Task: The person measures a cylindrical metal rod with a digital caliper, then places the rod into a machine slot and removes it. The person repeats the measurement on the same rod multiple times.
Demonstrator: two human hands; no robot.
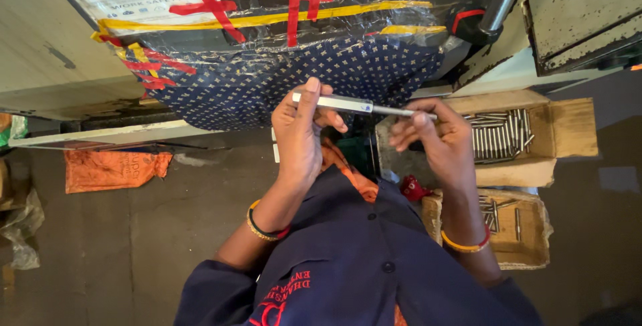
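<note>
I see a grey concrete floor (134,246) with an orange sack (110,169) at left. At centre, my left hand (299,132) has its fingers closed around a metal gauge (334,103). My right hand (435,139) pinches a thin metal pin (401,111) against its tip. Cardboard boxes of pins (501,135) sit at right.

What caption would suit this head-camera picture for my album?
Both hands, left hand and right hand, hold a slim metal gauge above cardboard boxes of steel pins.
</note>
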